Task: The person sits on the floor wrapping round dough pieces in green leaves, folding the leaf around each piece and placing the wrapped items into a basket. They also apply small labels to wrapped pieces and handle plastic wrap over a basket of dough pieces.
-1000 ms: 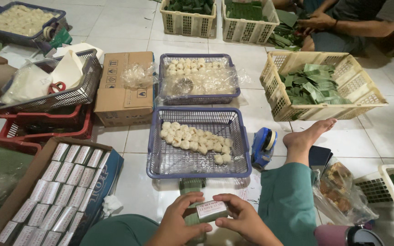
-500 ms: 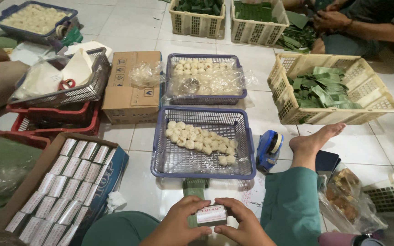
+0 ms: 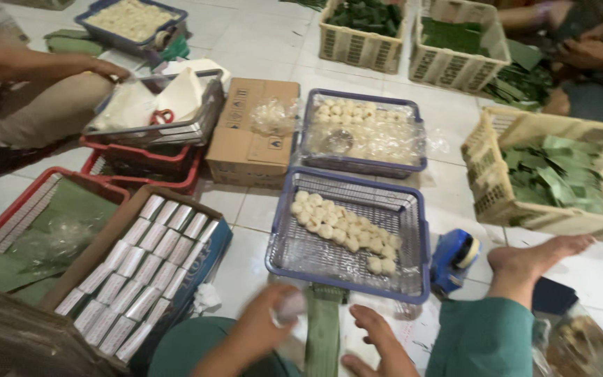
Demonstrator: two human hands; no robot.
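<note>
My left hand (image 3: 263, 328) is closed around a small pale wrapped packet (image 3: 289, 305) and is blurred, low in the middle of the view. My right hand (image 3: 378, 342) is beside it with fingers spread and nothing in it, next to a green leaf strip (image 3: 324, 331) lying on the floor. Just beyond both hands stands a blue mesh basket (image 3: 413, 237) with several pale round cakes (image 3: 343, 229). A cardboard box (image 3: 207, 262) filled with rows of silvery wrapped packets (image 3: 141, 262) lies to the left of my left hand.
A blue tape dispenser (image 3: 453, 258) sits by my bare foot (image 3: 535, 255). Farther off are a second blue basket (image 3: 361, 129) of cakes under plastic, a brown carton (image 3: 252, 132), cream baskets of green leaves (image 3: 560, 174), red trays (image 3: 36, 216), and other people's arms (image 3: 43, 66) at the edges.
Both hands held the wrapped packet together before. Now my left hand alone carries it to the left, and my right hand has let go and opened. The view has tilted and shifted.
</note>
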